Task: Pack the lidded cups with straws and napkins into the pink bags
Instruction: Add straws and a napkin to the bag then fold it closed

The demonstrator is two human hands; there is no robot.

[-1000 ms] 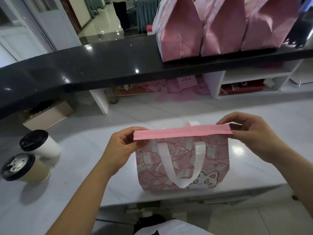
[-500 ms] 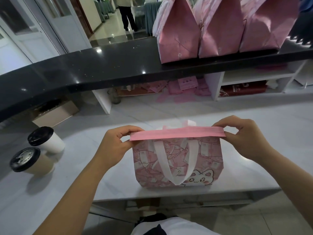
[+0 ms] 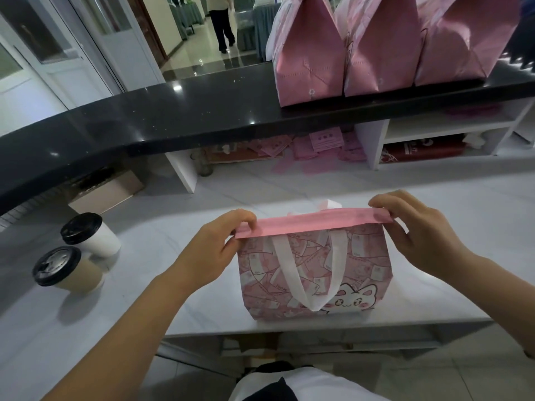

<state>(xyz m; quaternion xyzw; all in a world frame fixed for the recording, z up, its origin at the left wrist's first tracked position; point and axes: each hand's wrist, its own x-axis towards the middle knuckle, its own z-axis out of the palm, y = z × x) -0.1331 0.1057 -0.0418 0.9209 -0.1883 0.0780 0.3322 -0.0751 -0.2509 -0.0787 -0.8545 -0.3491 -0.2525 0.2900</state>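
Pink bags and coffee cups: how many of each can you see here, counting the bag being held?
Pink bags on the black counter: 3
Pink bag held at its top edge by both hands: 1
Lidded cups on the white table: 2
Total: 6

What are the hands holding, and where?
Both hold the pink bag by its folded top edge: left hand at the left end, right hand at the right end.

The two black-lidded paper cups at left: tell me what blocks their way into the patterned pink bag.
The bag's folded pink top band, pinched flat by the left hand and right hand, closes its mouth. The white counter between cups and bag is bare.
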